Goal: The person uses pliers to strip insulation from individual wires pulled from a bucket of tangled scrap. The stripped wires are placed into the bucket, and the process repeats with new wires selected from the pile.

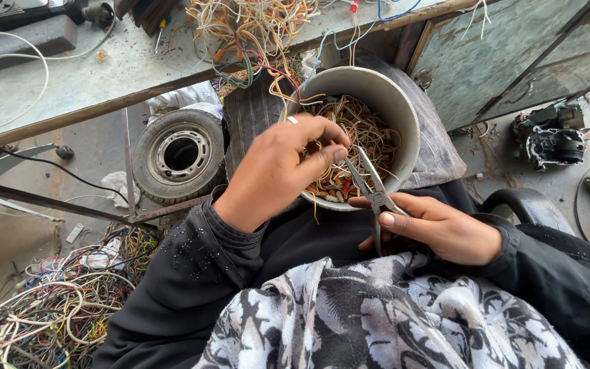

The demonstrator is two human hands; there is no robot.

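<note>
A small worn tyre on its rim (180,154) lies on the concrete floor (8,232) below a grey counter (104,75). On the counter sits a tangle of coloured wires (247,31), with a white cable (1,75) looping at its left end. Another heap of loose wires (49,307) spreads over the floor at lower left. At right stands a weathered green metal panel (500,61), with a dark engine part (551,137) on the ground beside it. A black-and-white patterned cloth (377,321) fills the foreground.

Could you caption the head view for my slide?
Left hand pinches wire over a grey bucket of wire scraps; right hand holds scissors.
</note>
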